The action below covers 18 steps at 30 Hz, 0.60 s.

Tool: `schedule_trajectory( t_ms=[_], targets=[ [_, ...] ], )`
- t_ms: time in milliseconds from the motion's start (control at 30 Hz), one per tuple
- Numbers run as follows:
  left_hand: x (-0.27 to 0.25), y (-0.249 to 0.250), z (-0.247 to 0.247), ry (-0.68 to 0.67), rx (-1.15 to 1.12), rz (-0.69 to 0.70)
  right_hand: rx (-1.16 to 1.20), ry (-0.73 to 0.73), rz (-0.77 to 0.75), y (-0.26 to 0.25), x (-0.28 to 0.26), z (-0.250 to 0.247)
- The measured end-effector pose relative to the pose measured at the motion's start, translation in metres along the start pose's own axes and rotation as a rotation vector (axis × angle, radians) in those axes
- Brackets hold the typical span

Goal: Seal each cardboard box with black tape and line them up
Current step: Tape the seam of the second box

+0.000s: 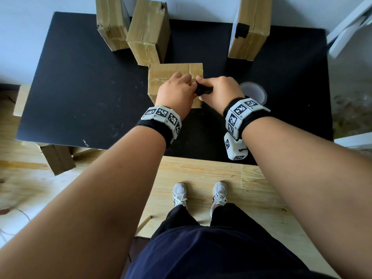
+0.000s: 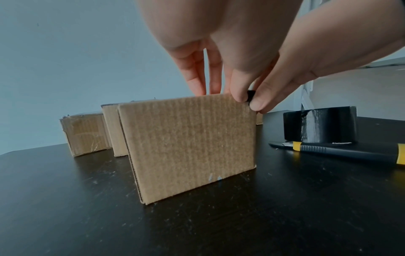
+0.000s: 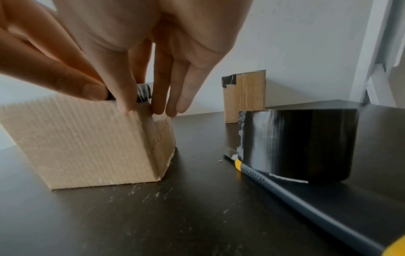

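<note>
A person in dark navy trousers [image 1: 211, 248] and white lace-up trainers [image 1: 179, 195] wears a bracelet of white square tiles, each printed with a black-and-white coded marker, over a black strap on each bare forearm: the left wristband [image 1: 162, 117] and the right wristband [image 1: 240, 113]. A white marker-printed cube [image 1: 234, 147] with a short black cable hangs beneath the right band.

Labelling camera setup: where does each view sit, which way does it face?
Head: high, looking down at the table; forearms, left hand, right hand, legs, shoes show.
Left wrist: low, facing the near box; fingers of both hands show.
Right wrist: low, facing box and tape roll; fingers of both hands show.
Shared: box, roll, knife in both wrist views.
</note>
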<state>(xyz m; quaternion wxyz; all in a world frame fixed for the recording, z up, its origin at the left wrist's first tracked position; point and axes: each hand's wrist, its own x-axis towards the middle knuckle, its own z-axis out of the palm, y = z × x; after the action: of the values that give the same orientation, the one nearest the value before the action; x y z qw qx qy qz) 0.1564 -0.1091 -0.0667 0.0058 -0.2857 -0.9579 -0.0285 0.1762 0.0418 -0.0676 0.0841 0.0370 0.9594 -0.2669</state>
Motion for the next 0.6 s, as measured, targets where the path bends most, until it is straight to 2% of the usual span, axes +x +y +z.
schedule_trajectory(
  t_ms=[100, 333, 467, 600],
  targets=[
    [0.002, -0.001, 0.000, -0.059, 0.009, -0.002, -0.022, -0.037, 0.032, -0.002, 0.007, -0.002],
    [0.004, -0.003, -0.002, -0.062, -0.016, -0.002, -0.221, -0.141, -0.002, -0.005, 0.019, -0.011],
    [0.006, -0.005, -0.003, -0.077, -0.029, 0.003, -0.228, -0.185, -0.035, -0.005, 0.018, -0.014],
    [0.006, -0.006, -0.002, -0.072, -0.039, -0.003, -0.211, -0.160, -0.046, -0.006, 0.010, -0.014]
  ],
)
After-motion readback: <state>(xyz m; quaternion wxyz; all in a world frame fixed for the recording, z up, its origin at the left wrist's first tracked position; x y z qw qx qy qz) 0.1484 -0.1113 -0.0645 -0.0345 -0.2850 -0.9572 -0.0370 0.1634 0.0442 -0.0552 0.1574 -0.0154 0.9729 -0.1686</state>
